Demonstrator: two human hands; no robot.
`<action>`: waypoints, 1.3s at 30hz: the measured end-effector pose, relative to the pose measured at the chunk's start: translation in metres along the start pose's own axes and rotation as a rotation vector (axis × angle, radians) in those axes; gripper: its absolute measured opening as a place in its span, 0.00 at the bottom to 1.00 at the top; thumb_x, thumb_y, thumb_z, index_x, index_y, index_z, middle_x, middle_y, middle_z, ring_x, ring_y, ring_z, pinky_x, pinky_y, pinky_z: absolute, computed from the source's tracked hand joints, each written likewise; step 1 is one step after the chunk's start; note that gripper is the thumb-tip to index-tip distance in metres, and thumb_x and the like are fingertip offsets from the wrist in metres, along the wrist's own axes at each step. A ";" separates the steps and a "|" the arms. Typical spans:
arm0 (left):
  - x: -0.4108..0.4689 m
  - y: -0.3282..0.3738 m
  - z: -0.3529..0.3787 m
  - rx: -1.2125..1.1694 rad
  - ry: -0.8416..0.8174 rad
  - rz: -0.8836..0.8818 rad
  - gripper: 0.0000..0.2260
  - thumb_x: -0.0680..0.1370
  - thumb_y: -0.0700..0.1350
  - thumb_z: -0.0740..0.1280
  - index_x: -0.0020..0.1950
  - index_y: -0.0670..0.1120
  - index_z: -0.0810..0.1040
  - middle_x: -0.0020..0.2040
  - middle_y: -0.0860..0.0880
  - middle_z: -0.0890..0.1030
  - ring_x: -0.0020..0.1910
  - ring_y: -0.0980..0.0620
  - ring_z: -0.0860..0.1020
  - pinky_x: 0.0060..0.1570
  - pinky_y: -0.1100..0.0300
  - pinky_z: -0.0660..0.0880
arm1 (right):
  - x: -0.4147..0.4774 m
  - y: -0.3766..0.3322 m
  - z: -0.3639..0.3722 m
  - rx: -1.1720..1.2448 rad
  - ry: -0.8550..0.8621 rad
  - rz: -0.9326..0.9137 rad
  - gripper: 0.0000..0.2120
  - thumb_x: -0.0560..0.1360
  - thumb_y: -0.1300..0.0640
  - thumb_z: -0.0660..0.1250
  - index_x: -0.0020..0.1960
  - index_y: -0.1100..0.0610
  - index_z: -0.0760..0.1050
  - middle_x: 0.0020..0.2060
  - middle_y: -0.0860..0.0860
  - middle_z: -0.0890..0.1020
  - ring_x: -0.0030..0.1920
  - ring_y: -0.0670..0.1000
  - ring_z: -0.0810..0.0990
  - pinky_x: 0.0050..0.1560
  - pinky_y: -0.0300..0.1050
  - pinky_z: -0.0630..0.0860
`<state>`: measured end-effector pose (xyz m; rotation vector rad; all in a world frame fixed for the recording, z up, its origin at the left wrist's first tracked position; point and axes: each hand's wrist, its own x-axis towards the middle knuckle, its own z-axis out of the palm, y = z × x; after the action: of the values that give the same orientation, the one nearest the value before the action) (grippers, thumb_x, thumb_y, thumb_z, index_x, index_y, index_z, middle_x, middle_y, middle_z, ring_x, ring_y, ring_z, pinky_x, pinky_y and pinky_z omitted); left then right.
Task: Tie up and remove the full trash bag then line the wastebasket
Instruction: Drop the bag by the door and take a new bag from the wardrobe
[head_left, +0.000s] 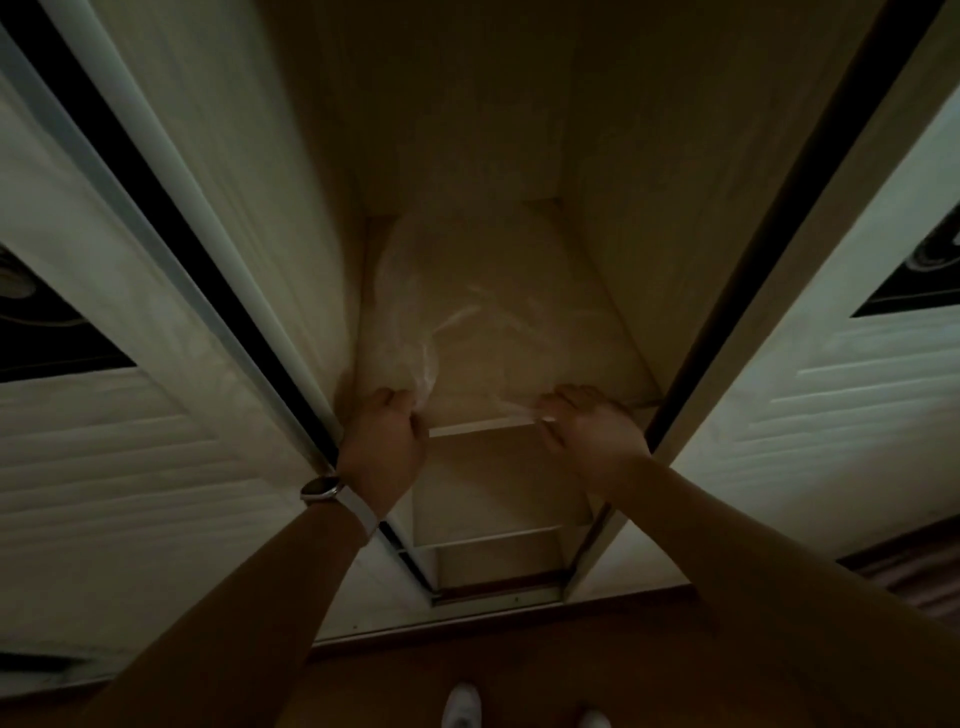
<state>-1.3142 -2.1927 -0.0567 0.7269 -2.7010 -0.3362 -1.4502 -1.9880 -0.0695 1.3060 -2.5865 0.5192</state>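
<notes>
Standing at the bottom edge of the frame, your two white shoes (462, 704) rest on the dark wooden floor (519, 665); from there both bare forearms rise toward the centre, the left one wearing a watch (320, 489) on a pale strap at the wrist; above them the open wardrobe (467, 130) fills the middle of the picture, with lower shelves (488, 540) stepping down below your hands; your left hand (382, 441) sits at centre left on the front edge of the upper shelf (483, 428), its fingers curled together around a bunched fold of the clear plastic bag (415, 322); your right hand (592, 431) sits at centre right on the same edge, fingers bent and close together, pinching a thin strip of the film against the shelf lip, though the dim light hides just how the tips meet; the bag lies thin and see-through on the shelf between and beyond your hands, puffed higher on the left side and reaching back toward the rear wall; pale sliding doors (130, 415) flank the opening at far left and far right, each with a dark inset panel.
</notes>
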 end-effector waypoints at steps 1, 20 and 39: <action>-0.005 0.000 0.000 -0.045 0.027 0.048 0.07 0.75 0.38 0.67 0.51 0.38 0.79 0.46 0.38 0.78 0.46 0.38 0.76 0.41 0.51 0.73 | -0.001 -0.001 -0.002 0.009 0.025 -0.003 0.06 0.75 0.55 0.67 0.46 0.57 0.80 0.41 0.54 0.81 0.43 0.57 0.79 0.36 0.50 0.78; 0.018 0.048 -0.057 -0.502 0.459 0.796 0.07 0.76 0.42 0.70 0.41 0.39 0.80 0.55 0.38 0.79 0.50 0.44 0.78 0.47 0.53 0.75 | -0.044 -0.053 -0.088 0.158 0.428 0.205 0.06 0.76 0.58 0.66 0.50 0.59 0.79 0.45 0.50 0.78 0.41 0.45 0.75 0.40 0.35 0.71; -0.104 0.170 -0.094 -0.702 0.417 1.055 0.07 0.79 0.40 0.68 0.49 0.35 0.80 0.53 0.43 0.83 0.52 0.51 0.80 0.54 0.61 0.74 | -0.226 -0.073 -0.193 0.276 0.525 0.339 0.06 0.77 0.59 0.65 0.46 0.62 0.76 0.42 0.52 0.79 0.40 0.52 0.78 0.37 0.54 0.75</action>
<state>-1.2699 -2.0086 0.0556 -0.7231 -1.9739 -0.6734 -1.2548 -1.7853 0.0497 0.6571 -2.3346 1.1391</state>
